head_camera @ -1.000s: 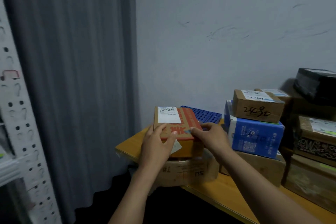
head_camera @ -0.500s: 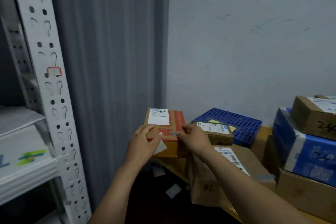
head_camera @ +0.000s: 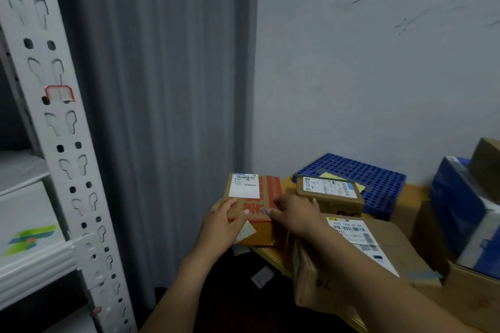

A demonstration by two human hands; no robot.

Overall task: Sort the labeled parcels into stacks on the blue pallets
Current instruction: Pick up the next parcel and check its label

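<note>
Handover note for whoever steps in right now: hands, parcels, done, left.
Left hand: grips the near left edge of the red-printed parcel, thumb on top.
Right hand: on the same parcel's near right edge.
That parcel sits at the wooden platform's left corner, label up; whether fully set down is unclear.
Small labeled box rests partly on the blue pallet, behind the right hand.
Large brown parcel lies under the right forearm.
Blue box is stacked at right.
Done: some stacks at right.
Left: place the held parcel, then sort the loose ones, probably onto the pallet.
</note>
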